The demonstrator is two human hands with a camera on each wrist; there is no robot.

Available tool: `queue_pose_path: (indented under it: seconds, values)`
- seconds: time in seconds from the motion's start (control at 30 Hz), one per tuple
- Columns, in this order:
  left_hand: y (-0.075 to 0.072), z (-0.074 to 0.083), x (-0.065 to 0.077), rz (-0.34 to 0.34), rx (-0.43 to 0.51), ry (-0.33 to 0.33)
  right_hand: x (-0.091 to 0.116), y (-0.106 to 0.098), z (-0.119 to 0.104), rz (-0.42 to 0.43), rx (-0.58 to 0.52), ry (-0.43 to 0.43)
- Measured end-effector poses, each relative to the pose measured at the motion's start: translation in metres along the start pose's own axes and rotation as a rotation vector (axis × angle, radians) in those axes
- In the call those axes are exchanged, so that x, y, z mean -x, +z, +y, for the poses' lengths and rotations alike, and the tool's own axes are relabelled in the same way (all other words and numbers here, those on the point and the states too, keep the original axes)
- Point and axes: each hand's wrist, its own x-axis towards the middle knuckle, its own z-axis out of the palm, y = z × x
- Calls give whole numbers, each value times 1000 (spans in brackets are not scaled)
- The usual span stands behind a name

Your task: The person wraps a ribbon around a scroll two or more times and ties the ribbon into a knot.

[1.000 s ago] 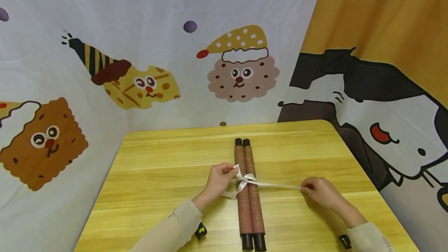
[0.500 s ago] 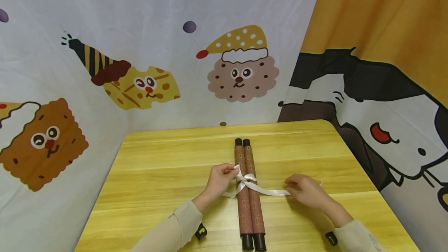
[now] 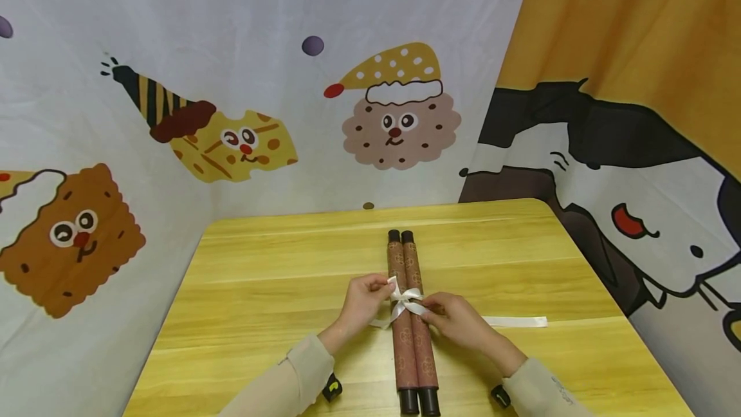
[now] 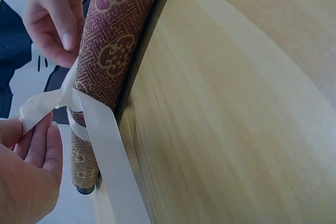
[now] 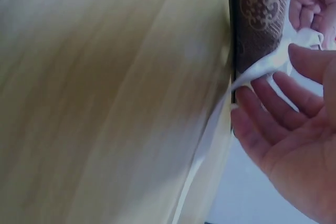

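Observation:
Two rolled scrolls (image 3: 418, 352) in brown brocade with black end knobs lie side by side on the table. A white satin ribbon (image 4: 113, 150) is wrapped round them and tied in a bow (image 3: 399, 307). From the left, my left hand (image 3: 360, 304) pinches a piece of the ribbon between thumb and fingers, close to the knot. My right hand (image 3: 463, 324) is at the bow's right side. In the right wrist view its thumb and fingers (image 5: 265, 114) stand apart, with the ribbon between them. The ribbon's right tail (image 3: 515, 322) lies loose on the table.
The yellow wood-grain table (image 3: 260, 262) has its far edge against a white cartoon-print curtain (image 3: 260, 50). An orange and black cartoon panel (image 3: 637, 127) hangs at the right. Each wrist wears a small black device (image 3: 332, 387).
My right hand has let the ribbon's right tail slip free and moved left to the bow. The tail has dropped onto the table. My left hand stays nearly still, pinching the ribbon.

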Motion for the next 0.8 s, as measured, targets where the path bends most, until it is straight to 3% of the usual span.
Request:
queue_pose_path:
  seconds: [0.4, 0.67, 0.8]
  values:
    - [1, 1, 1, 3, 15, -2, -10, 2, 2, -64, -143, 94]
    - [1, 1, 1, -3, 34, 16, -11, -1, 2, -69, -144, 106]
    - [1, 1, 2, 2, 27, 20, -11, -4, 0, -21, -52, 35]
